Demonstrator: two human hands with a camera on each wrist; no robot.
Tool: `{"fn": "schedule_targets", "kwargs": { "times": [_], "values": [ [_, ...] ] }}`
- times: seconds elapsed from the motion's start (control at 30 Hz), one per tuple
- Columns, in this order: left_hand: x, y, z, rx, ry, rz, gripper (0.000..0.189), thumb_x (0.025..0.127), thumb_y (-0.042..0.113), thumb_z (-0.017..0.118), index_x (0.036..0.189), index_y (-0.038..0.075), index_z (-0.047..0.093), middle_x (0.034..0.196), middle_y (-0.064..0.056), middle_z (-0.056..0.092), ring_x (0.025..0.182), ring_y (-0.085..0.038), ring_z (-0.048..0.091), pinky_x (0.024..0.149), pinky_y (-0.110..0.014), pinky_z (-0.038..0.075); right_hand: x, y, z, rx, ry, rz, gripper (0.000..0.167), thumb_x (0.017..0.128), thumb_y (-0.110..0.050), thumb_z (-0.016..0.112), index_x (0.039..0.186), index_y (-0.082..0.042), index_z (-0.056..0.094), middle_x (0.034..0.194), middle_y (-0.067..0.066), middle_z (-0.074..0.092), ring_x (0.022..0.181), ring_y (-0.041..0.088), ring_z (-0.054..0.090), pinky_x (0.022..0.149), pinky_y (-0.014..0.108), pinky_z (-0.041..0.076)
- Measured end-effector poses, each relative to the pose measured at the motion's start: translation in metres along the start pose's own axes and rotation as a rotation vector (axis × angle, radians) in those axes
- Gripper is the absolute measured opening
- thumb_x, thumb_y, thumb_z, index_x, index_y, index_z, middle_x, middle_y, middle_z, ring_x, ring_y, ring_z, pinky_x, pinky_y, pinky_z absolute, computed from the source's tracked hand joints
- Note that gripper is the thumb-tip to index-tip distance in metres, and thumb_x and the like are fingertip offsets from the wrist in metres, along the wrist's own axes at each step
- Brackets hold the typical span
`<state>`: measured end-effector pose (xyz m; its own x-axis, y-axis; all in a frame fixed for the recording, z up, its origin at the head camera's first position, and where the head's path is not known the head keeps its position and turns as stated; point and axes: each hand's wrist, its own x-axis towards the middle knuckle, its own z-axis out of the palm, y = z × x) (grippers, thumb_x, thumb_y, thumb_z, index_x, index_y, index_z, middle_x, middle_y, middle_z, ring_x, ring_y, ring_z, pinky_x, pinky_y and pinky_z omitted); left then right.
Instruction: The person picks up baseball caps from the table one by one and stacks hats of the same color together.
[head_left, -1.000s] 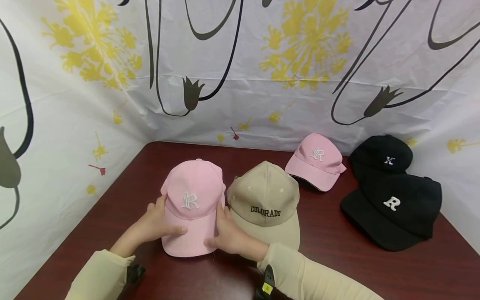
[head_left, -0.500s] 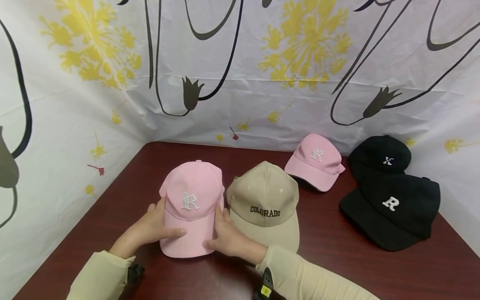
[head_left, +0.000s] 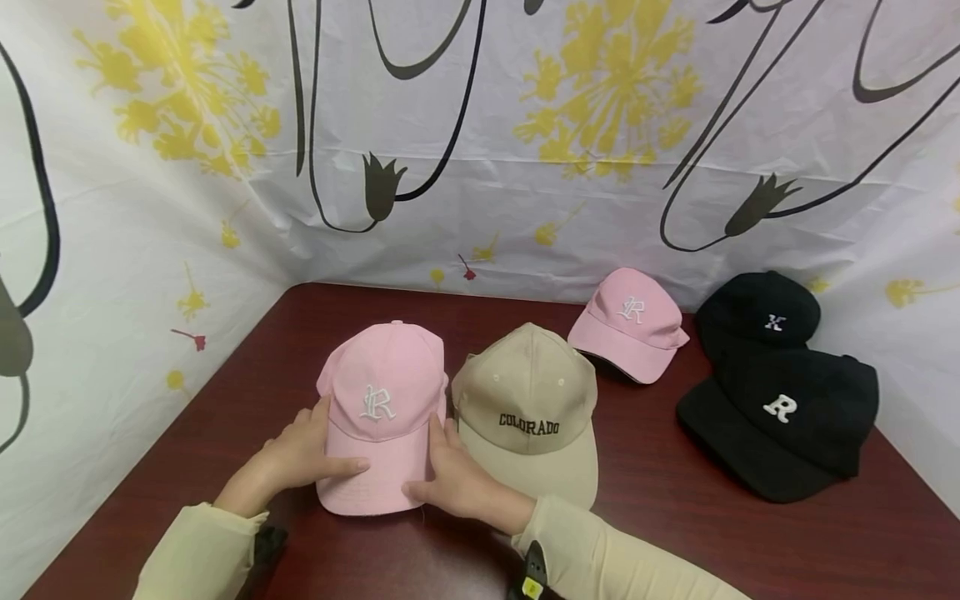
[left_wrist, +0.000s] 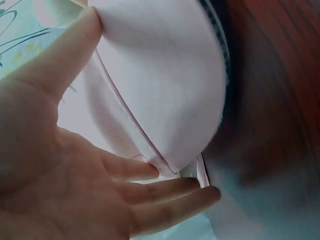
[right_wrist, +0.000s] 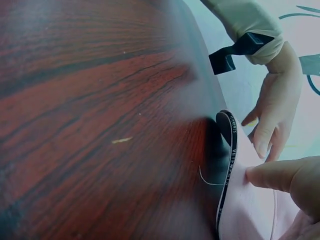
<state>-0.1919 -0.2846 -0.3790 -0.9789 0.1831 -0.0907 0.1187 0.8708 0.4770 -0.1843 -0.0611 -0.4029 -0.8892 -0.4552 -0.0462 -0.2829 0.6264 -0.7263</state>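
Left grip (head_left: pixel 291 452) and right grip (head_left: pixel 459 477) flank pink cap (head_left: pixel 384 383).

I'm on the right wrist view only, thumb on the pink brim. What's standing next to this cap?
Observer: A tan cap sits just to the right of the pink cap.
Operator: Anything on the front of mine?
Observer: A white ornate letter, apparently an R, on the crown.
Operator: More caps out there?
Observer: Three, farther right: another pink one, a black cap marked R and a second black cap.
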Motion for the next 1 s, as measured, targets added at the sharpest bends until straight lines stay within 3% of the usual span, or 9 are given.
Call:
{"fn": "schedule_targets", "kwargs": {
  "times": [0.33,0.6,0.77,0.87,1.0],
  "values": [
    [0.003,0.017,-0.004,0.05,0.201,0.048,0.105,0.068,0.042,0.077,0.136,-0.015,0.019,0.133,-0.04,0.025,0.117,-0.057,0.029,0.081,-0.071,0.028,-0.007,-0.006,-0.009,0.015,0.017,-0.068,0.1,0.076,-0.023,0.072,0.139,0.016,0.005,0.145,0.032,0.003,0.136,0.035,0.005,0.107,0.042,0.013],
    [0.005,0.039,-0.008,-0.045,0.232,0.128,0.101,0.071,0.034,0.077,0.138,-0.013,0.018,0.135,-0.037,0.024,0.119,-0.054,0.028,0.083,-0.068,0.029,-0.02,-0.011,-0.028,0.044,-0.029,-0.148,0.096,0.079,-0.027,0.069,0.142,0.011,0.006,0.149,0.024,0.005,0.136,0.029,0.007,0.107,0.039,0.014],
    [0.008,0.058,-0.009,-0.067,0.264,0.211,0.096,0.071,0.029,0.077,0.137,-0.013,0.022,0.136,-0.034,0.028,0.121,-0.052,0.029,0.087,-0.066,0.03,-0.028,-0.009,-0.044,0.082,-0.034,-0.239,0.098,0.08,-0.028,0.069,0.146,-0.001,0.003,0.152,0.011,0.004,0.137,0.017,0.007,0.107,0.036,0.015],
    [0.012,0.069,-0.009,-0.07,0.262,0.263,0.095,0.072,0.03,0.077,0.136,-0.014,0.023,0.136,-0.033,0.028,0.124,-0.049,0.028,0.092,-0.064,0.027,-0.036,-0.011,-0.055,0.103,-0.036,-0.22,0.095,0.082,-0.032,0.067,0.147,-0.007,0.002,0.152,0.003,0.001,0.136,0.012,0.005,0.107,0.037,0.014],
    [0.017,0.085,-0.01,-0.077,0.255,0.306,0.095,0.072,0.033,0.076,0.138,-0.012,0.023,0.138,-0.031,0.029,0.125,-0.043,0.03,0.097,-0.058,0.027,-0.045,-0.015,-0.073,0.095,-0.016,-0.166,0.088,0.083,-0.034,0.066,0.145,0.001,0.014,0.15,0.012,0.013,0.136,0.022,0.013,0.106,0.044,0.016]
  ]
}}
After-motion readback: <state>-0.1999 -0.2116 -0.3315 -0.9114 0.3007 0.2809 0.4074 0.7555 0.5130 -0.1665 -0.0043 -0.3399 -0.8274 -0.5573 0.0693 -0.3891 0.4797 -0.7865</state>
